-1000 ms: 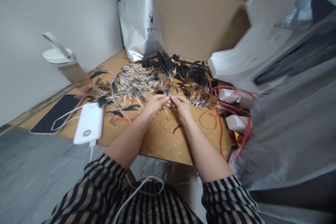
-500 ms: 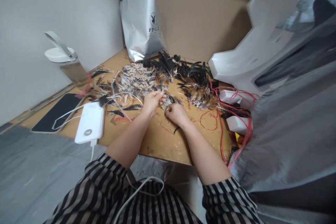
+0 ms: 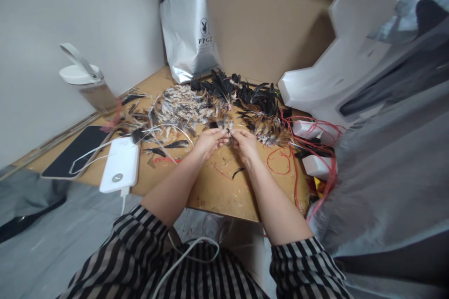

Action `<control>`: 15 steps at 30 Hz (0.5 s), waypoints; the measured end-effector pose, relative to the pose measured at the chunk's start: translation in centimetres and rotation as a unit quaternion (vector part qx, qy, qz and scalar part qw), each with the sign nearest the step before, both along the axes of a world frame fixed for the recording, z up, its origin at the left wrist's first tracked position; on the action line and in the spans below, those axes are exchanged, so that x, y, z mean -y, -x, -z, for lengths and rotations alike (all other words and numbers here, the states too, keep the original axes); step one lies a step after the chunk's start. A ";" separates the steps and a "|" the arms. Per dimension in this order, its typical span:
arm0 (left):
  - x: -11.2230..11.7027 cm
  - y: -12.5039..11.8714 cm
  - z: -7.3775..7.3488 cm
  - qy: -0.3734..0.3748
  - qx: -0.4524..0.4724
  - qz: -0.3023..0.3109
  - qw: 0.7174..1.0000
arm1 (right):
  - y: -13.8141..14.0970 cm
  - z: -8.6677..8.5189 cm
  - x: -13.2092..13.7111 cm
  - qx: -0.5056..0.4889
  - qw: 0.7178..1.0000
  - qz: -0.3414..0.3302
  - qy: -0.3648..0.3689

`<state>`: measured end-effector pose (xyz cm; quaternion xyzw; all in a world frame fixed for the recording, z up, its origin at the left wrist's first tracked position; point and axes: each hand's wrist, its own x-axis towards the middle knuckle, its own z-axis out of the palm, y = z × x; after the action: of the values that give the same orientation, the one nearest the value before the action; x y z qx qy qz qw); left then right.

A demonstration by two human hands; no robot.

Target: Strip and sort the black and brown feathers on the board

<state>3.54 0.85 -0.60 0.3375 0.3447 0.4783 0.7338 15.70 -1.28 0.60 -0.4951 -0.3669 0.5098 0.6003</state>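
Observation:
My left hand (image 3: 209, 141) and my right hand (image 3: 244, 142) meet fingertip to fingertip over the wooden table (image 3: 217, 187), both pinched on a small bunch of feathers (image 3: 227, 136) held between them. Just beyond the hands lie heaps of feathers: a pale speckled pile (image 3: 182, 105), a black pile (image 3: 245, 91) and a brown pile (image 3: 268, 128). A single dark feather (image 3: 237, 170) lies on the table under my right wrist.
A white power bank (image 3: 119, 164) with white cables, a black phone (image 3: 75, 149) and a lidded cup (image 3: 89, 81) sit at the left. A silver bag (image 3: 189, 28) leans at the back. Red thread (image 3: 298, 159) and white spools (image 3: 317, 164) lie at the right.
Half a second ago my hands were apart, the left raised and the right pulled back toward me; they have come together again on the feathers.

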 end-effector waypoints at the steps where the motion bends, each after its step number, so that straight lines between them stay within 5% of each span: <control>1: 0.0 0.0 0.1 -0.001 0.001 -0.001 1.000 | 0.0 0.1 -0.1 -0.013 1.000 -0.002 -0.001; 15: 0.4 -0.2 -0.4 0.020 0.012 0.026 0.999 | 0.4 0.2 0.0 -0.008 1.000 0.030 -0.005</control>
<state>3.69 0.49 -0.23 0.3263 0.3366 0.4562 0.7564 15.31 -1.31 0.42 -0.4987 -0.3496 0.4937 0.6208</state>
